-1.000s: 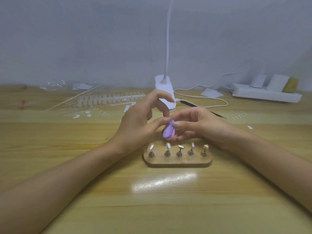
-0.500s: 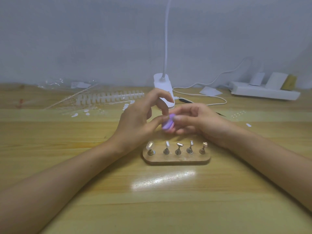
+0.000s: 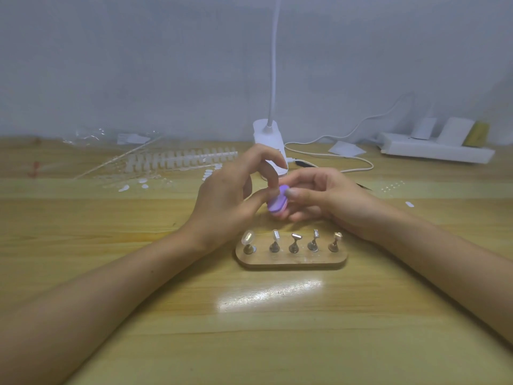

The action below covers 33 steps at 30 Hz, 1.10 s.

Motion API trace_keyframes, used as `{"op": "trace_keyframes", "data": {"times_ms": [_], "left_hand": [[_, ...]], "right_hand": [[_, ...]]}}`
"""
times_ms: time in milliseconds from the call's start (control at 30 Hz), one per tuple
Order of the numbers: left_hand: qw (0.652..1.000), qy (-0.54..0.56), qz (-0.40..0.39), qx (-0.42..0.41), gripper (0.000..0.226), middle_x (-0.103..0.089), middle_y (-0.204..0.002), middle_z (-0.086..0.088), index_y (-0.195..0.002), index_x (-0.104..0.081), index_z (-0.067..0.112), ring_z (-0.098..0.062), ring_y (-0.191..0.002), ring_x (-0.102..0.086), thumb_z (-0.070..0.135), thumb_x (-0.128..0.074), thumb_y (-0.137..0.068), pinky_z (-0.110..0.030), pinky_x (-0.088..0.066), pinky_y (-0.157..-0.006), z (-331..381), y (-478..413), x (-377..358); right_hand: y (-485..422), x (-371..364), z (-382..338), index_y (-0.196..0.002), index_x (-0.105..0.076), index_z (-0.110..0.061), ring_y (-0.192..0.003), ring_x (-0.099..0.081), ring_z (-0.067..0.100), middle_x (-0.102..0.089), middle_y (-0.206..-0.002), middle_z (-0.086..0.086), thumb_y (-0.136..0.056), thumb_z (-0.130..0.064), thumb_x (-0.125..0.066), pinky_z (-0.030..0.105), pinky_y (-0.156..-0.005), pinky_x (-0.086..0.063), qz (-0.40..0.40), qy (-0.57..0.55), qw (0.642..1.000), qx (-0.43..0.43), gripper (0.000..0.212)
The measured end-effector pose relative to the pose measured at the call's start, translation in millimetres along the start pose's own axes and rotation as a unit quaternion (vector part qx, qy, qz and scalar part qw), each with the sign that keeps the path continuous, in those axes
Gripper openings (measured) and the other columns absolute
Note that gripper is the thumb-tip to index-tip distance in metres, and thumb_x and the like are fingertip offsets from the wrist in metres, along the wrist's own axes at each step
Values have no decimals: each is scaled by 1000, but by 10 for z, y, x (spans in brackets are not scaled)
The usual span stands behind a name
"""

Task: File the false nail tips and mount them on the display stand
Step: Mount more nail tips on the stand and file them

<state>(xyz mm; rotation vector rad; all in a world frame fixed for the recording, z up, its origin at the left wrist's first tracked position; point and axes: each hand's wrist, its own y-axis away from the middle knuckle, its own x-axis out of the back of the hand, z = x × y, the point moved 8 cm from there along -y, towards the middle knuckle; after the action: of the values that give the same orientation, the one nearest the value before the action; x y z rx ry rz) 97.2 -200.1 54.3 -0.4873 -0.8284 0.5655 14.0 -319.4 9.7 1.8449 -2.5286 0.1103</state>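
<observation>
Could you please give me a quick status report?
Right hand grips purple file; left hand pinches a small piece, likely a nail tip, against it. Display stand: mounted tip on leftmost peg. Nothing in the way.

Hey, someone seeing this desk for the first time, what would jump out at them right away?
The two hands meeting mid-desk: the right hand pinches a purple file block in its fingers, while the left hand has thumb and forefinger against it, whatever they hold hidden. Just in front sits the wooden display stand, its leftmost metal holder carrying a clear nail tip. Strips of spare tips lie back left.
</observation>
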Motion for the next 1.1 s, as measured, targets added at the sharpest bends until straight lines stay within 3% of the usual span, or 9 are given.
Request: {"op": "trace_keyframes", "data": {"times_ms": [100,233,367,467,567,700,800,933,1100], "left_hand": [[1000,-8,-4,-2,32,-66,-87,17,-106,-52,37,-13,-53,-42,19,-67,-84,-27,-34,-58,3,-3,-9],[1000,-4,1,-3,30,-66,-88,16,-107,-53,34,-14,-52,-44,21,-67,-84,-28,-36,-58,-5,1,4],[1000,13,-5,10,33,-66,-87,16,-107,-53,35,-12,-51,-43,19,-68,-84,-28,-34,-59,-49,-10,-3],[1000,20,-5,10,32,-67,-87,16,-108,-53,33,-12,-50,-41,20,-67,-83,-27,-33,-58,-60,-13,2],[1000,18,-13,10,32,-67,-87,14,-108,-53,34,-12,-50,-42,21,-67,-83,-28,-33,-57,-54,-12,-22],[1000,20,-3,14,31,-66,-87,15,-108,-53,32,-12,-50,-42,20,-68,-83,-26,-33,-56,-75,-21,3],[1000,17,-11,10,32,-67,-87,15,-109,-53,33,-12,-49,-43,20,-68,-84,-26,-33,-57,-68,-26,-15],[1000,18,-5,15,31,-67,-87,15,-108,-53,33,-12,-49,-41,21,-67,-83,-27,-33,-56,-81,-23,-5],[999,23,-19,13,32,-66,-86,16,-109,-52,37,-12,-50,-41,24,-67,-83,-27,-33,-56,-68,-9,-32]], "right_hand": [[-14,155,-3,-113,-66,-6,-80,-73,12,-76,-91,5,-93,-10,-57,20,-68,-57,65,-73,995,18,22],[-12,-3,29,-113,-66,-4,-82,-72,16,-75,-94,10,-93,-13,-60,24,-75,-59,-6,3,1000,-9,23],[-16,149,-2,-110,-64,-6,-77,-72,12,-76,-89,5,-89,-18,-58,20,-68,-58,56,-91,994,16,25],[-15,4,22,-109,-64,-5,-77,-73,15,-75,-88,7,-91,-18,-60,22,-69,-58,4,-28,1000,1,22],[-10,162,-17,-110,-63,-5,-77,-73,12,-76,-89,5,-98,-12,-51,21,-70,-58,78,-102,991,30,18],[-6,-35,9,-108,-64,-8,-78,-73,15,-75,-89,6,-93,-19,-59,22,-68,-58,-7,-13,1000,0,20],[-19,107,-16,-109,-63,-7,-78,-73,12,-76,-88,4,-96,-17,-55,22,-63,-58,60,-61,996,20,18],[-16,-22,29,-113,-62,-3,-80,-74,18,-75,-91,10,-94,-18,-58,26,-68,-60,-11,-12,1000,-10,24],[-23,82,11,-115,-62,-5,-79,-74,15,-75,-88,6,-94,-21,-56,21,-64,-58,31,-55,998,-9,27]]}}
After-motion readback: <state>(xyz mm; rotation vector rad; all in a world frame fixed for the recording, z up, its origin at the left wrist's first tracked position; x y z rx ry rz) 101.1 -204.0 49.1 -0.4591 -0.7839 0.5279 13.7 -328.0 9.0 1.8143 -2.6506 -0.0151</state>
